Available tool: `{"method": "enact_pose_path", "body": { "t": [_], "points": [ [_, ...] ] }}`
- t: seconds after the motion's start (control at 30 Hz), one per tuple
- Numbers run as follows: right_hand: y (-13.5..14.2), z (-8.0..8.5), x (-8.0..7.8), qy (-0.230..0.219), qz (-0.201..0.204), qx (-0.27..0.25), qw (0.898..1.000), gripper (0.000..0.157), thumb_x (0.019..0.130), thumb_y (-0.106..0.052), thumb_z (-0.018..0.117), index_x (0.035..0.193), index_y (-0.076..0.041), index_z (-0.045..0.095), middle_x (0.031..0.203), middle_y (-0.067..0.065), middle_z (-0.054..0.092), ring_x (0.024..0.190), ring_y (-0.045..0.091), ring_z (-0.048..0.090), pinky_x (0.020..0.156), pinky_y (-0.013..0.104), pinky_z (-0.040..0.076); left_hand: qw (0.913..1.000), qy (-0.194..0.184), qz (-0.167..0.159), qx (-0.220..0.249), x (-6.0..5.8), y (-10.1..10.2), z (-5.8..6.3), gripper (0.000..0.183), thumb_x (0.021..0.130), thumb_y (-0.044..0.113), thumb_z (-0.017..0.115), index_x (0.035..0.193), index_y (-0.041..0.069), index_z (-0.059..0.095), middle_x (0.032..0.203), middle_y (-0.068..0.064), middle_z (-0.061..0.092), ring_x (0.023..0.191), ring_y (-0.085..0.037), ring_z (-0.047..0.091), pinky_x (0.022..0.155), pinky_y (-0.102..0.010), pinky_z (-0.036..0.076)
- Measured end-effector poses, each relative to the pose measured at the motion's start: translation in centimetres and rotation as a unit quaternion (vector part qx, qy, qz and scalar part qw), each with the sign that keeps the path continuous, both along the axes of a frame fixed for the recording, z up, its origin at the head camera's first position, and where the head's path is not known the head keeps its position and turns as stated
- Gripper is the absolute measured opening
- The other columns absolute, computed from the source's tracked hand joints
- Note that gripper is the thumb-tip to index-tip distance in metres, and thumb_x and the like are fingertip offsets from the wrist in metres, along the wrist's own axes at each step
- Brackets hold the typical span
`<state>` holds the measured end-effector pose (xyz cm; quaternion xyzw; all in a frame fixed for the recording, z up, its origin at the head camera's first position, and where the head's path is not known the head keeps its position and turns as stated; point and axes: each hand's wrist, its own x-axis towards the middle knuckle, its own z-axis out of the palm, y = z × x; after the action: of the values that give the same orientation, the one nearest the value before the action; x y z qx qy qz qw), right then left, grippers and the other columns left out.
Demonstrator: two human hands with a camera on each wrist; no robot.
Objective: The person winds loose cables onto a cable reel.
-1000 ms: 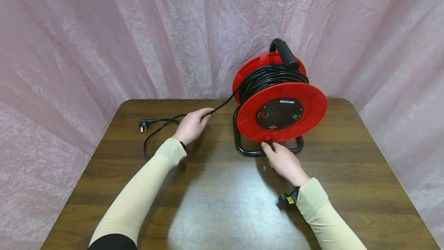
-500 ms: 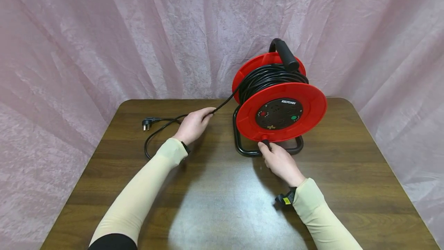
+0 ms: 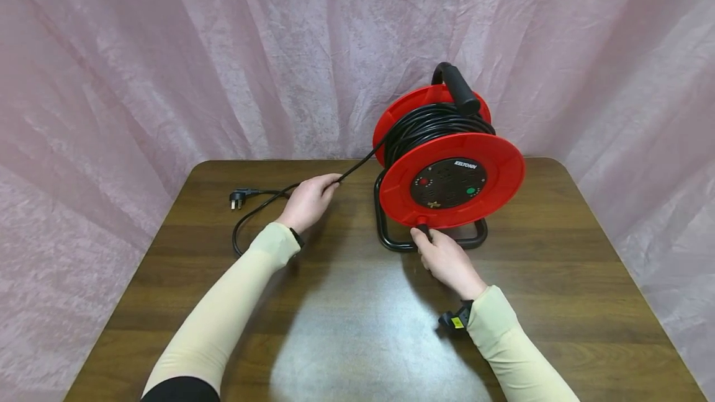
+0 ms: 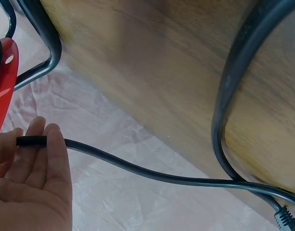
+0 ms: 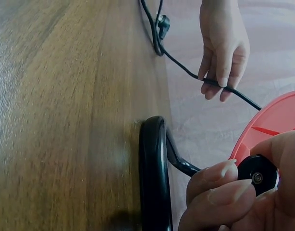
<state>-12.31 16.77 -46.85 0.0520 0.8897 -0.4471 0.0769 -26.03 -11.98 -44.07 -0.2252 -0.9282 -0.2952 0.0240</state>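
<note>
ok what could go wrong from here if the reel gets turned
The cable crosses itself near the plug, so it might kink or snag if pulled. The left hand pinches the cable; if it lets slack in, winding could turn out loose or uneven. The right hand holds the knob of the reel low, near the frame, so it might bump that.

Black knob [image 5: 258, 174] in right hand [image 5: 263, 209], black cable [image 5: 245, 98] in left hand [image 5: 226, 45].
</note>
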Motion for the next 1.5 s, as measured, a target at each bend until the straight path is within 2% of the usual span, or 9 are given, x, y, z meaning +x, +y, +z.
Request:
{"method": "enact_pose_path", "body": {
  "t": [0.23, 0.43, 0.57, 0.83, 1.1, 1.27, 1.5],
  "points": [
    [-0.5, 0.1, -0.1, 0.000, -0.004, -0.018, 1.000, 0.057, 0.104, -0.059, 0.045, 0.083, -0.008, 0.058, 0.061, 0.003, 0.055, 0.058, 0.020, 0.052, 0.059, 0.034, 0.040, 0.9999, 0.012, 0.006, -0.002, 0.0, -0.1, 0.0, 0.032, 0.109, 0.021, 0.055, 0.138, 0.012, 0.065, 0.131, -0.008, 0.068, 0.117, -0.026, 0.065, 0.099, -0.045, 0.050],
    [-0.9, 0.2, -0.3, -0.006, -0.004, -0.034, 0.999, 0.062, 0.103, -0.061, 0.046, 0.087, -0.003, 0.060, 0.060, 0.003, 0.054, 0.057, 0.020, 0.051, 0.058, 0.034, 0.040, 0.9998, 0.020, 0.003, -0.001, -0.2, 0.1, 0.3, 0.033, 0.109, 0.025, 0.054, 0.138, 0.013, 0.065, 0.129, -0.007, 0.069, 0.115, -0.025, 0.066, 0.098, -0.045, 0.051],
    [-1.1, 0.2, -0.4, -0.004, -0.005, -0.035, 0.999, 0.058, 0.104, -0.059, 0.047, 0.085, -0.006, 0.059, 0.060, 0.003, 0.054, 0.057, 0.020, 0.051, 0.058, 0.034, 0.039, 0.9997, 0.026, 0.002, -0.001, -0.3, 0.1, 0.3, 0.032, 0.109, 0.023, 0.055, 0.137, 0.013, 0.065, 0.127, -0.006, 0.070, 0.114, -0.024, 0.066, 0.097, -0.044, 0.051],
    [-1.5, 0.2, -0.3, 0.003, -0.001, -0.047, 0.999, 0.058, 0.104, -0.058, 0.047, 0.086, -0.004, 0.059, 0.059, 0.003, 0.053, 0.056, 0.019, 0.050, 0.059, 0.033, 0.039, 0.9999, 0.007, 0.006, -0.011, -0.1, -0.1, 0.2, 0.034, 0.109, 0.025, 0.054, 0.138, 0.012, 0.064, 0.129, -0.007, 0.069, 0.116, -0.024, 0.065, 0.098, -0.044, 0.051],
    [-2.2, 1.0, -0.4, 0.004, 0.003, -0.054, 0.999, 0.060, 0.103, -0.060, 0.048, 0.089, -0.003, 0.060, 0.059, 0.003, 0.052, 0.055, 0.019, 0.048, 0.057, 0.034, 0.038, 0.9999, 0.006, 0.003, -0.015, -0.1, 0.1, 0.4, 0.033, 0.109, 0.023, 0.054, 0.138, 0.011, 0.064, 0.129, -0.007, 0.068, 0.115, -0.024, 0.065, 0.097, -0.045, 0.051],
    [-2.5, 1.4, -0.5, 0.004, 0.001, -0.050, 0.999, 0.057, 0.103, -0.061, 0.048, 0.087, -0.008, 0.059, 0.060, 0.004, 0.054, 0.055, 0.020, 0.050, 0.057, 0.035, 0.041, 0.9999, 0.007, 0.000, -0.008, -0.2, 0.3, 0.5, 0.032, 0.109, 0.023, 0.054, 0.137, 0.013, 0.065, 0.128, -0.006, 0.068, 0.113, -0.023, 0.065, 0.095, -0.044, 0.051],
    [-2.8, 1.6, -0.5, -0.002, 0.001, -0.071, 0.997, 0.056, 0.103, -0.060, 0.048, 0.088, -0.008, 0.059, 0.059, 0.004, 0.052, 0.051, 0.019, 0.047, 0.053, 0.033, 0.040, 0.9999, 0.007, 0.000, -0.014, -0.2, 0.5, 0.6, 0.032, 0.109, 0.023, 0.054, 0.137, 0.012, 0.064, 0.128, -0.007, 0.068, 0.112, -0.023, 0.065, 0.094, -0.044, 0.051]
  ]
}}
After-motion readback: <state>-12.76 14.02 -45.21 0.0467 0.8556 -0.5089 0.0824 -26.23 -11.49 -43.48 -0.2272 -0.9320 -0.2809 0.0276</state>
